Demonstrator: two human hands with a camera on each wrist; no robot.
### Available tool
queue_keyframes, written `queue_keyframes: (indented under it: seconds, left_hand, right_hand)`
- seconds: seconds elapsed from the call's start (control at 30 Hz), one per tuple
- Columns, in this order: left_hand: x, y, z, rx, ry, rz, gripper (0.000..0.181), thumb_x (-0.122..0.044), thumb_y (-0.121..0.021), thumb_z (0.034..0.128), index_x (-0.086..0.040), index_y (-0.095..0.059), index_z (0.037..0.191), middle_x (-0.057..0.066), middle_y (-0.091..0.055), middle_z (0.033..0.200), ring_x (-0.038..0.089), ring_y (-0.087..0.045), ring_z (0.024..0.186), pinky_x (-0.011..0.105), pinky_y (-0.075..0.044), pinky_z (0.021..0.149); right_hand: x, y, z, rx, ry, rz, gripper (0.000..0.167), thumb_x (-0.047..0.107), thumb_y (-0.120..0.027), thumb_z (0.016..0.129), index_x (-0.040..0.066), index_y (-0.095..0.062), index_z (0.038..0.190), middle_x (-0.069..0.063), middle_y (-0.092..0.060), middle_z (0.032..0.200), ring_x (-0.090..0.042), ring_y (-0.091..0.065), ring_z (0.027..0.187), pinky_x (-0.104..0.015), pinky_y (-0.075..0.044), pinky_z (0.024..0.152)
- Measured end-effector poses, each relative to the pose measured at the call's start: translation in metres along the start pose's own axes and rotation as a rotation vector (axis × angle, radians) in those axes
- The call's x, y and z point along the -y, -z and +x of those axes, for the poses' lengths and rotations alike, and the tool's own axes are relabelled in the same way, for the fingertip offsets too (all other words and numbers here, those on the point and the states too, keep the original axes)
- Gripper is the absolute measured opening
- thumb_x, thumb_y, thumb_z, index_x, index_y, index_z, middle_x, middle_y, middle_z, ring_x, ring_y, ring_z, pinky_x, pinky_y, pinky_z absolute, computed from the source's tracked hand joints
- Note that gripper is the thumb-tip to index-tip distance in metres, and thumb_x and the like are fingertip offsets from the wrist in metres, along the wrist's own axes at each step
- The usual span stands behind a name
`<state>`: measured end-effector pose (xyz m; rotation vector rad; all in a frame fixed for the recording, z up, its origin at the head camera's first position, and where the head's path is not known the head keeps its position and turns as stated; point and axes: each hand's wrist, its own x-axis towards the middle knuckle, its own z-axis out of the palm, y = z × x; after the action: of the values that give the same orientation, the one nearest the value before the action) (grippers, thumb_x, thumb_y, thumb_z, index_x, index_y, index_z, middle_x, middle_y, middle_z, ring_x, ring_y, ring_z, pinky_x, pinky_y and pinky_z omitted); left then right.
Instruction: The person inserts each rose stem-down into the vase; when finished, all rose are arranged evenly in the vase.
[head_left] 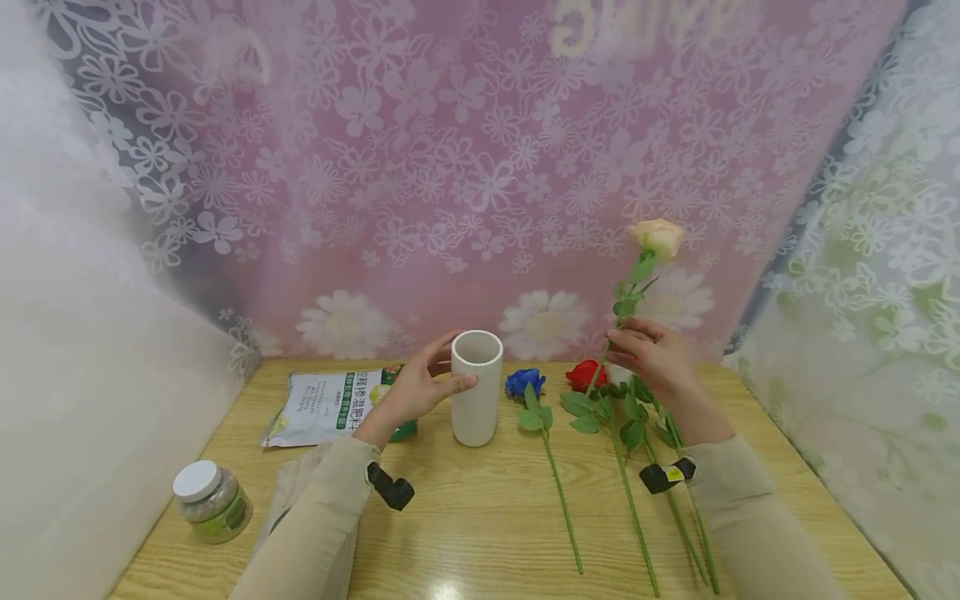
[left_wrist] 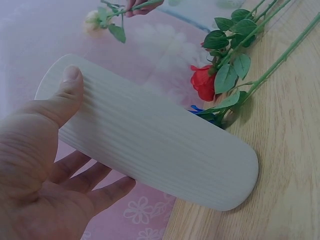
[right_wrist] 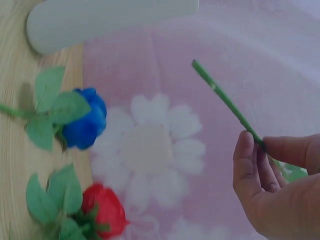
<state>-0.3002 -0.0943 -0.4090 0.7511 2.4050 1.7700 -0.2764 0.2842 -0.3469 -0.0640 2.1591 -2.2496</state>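
A white ribbed vase (head_left: 476,400) stands upright on the table, its open top facing up. The left hand (head_left: 420,385) grips it from the left near the rim, thumb across the front; the left wrist view shows the thumb on the ribbed side of the vase (left_wrist: 150,135). Pinched in the right hand (head_left: 654,358) is the stem of a pale peach rose (head_left: 657,238), held up right of the vase, bloom at the top. The stem's cut lower end (right_wrist: 196,64) points free of the fingers in the right wrist view.
A blue rose (head_left: 525,382), a red rose (head_left: 587,376) and a white rose (head_left: 619,375) lie right of the vase, stems toward the front. At left are a fertilizer bag (head_left: 322,408), a lidded jar (head_left: 223,504) and grey cloth (head_left: 341,558) beneath the left forearm.
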Motion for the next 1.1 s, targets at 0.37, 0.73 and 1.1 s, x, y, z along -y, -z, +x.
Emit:
queue_keyframes:
  seconds: [0.37, 0.73, 1.1]
  left_hand:
    - [0.002, 0.0, 0.0, 0.002, -0.021, -0.015, 0.081, -0.022, -0.079, 0.0974, -0.026, -0.035, 0.166, 0.016, -0.056, 0.154, 0.041, -0.058, 0.14, 0.062, -0.05, 0.114]
    - [-0.003, -0.001, -0.001, 0.0, -0.01, -0.019, 0.082, -0.021, -0.078, 0.0979, -0.026, -0.034, 0.166, 0.016, -0.055, 0.155, 0.042, -0.056, 0.141, 0.059, -0.051, 0.113]
    - [0.001, 0.0, 0.001, 0.011, -0.005, -0.009, 0.082, -0.021, -0.078, 0.0982, -0.027, -0.033, 0.167, 0.014, -0.054, 0.156, 0.039, -0.056, 0.142, 0.058, -0.052, 0.113]
  right_hand:
    - [0.009, -0.047, 0.011, -0.065, 0.033, 0.139, 0.06, 0.007, -0.065, 0.104, -0.006, -0.036, 0.155, 0.0, -0.065, 0.112, -0.009, -0.074, 0.095, -0.025, -0.064, 0.089]
    - [0.017, -0.085, 0.025, -0.091, 0.069, 0.165, 0.025, 0.005, -0.066, 0.103, 0.002, -0.053, 0.125, -0.003, -0.063, 0.103, -0.015, -0.075, 0.094, -0.028, -0.065, 0.089]
    - [0.023, -0.114, 0.032, -0.111, 0.079, 0.2, 0.028, 0.001, -0.068, 0.101, -0.003, -0.052, 0.125, -0.005, -0.061, 0.101, -0.018, -0.073, 0.091, -0.034, -0.066, 0.09]
